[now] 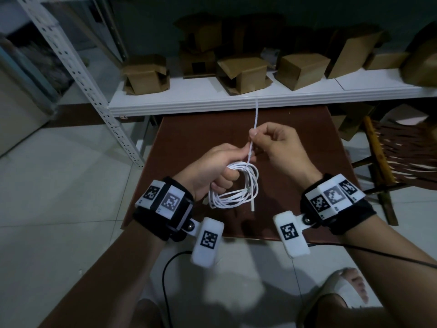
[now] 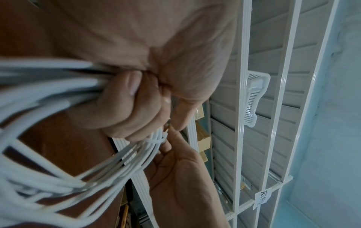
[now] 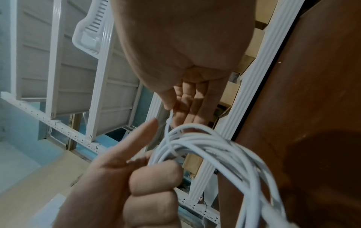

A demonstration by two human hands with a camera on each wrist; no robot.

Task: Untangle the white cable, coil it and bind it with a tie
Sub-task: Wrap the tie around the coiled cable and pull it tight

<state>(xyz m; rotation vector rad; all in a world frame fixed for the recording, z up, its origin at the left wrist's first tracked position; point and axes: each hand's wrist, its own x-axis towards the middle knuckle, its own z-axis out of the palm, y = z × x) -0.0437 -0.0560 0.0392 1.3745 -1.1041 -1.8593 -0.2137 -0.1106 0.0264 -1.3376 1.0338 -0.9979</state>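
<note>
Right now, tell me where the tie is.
In the head view the white tie stands up at centre, looped round the coiled cable in the left hand, its tail pinched by the right hand above the brown table.

Brown table [image 1: 189,129], white shelf [image 1: 212,95] carrying cardboard boxes [image 1: 243,74]

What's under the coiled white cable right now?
The coiled white cable hangs from the left hand above the brown table; bare tabletop shows through its loops. The right hand pinches the tie. The left palm's grip is hidden.
</note>
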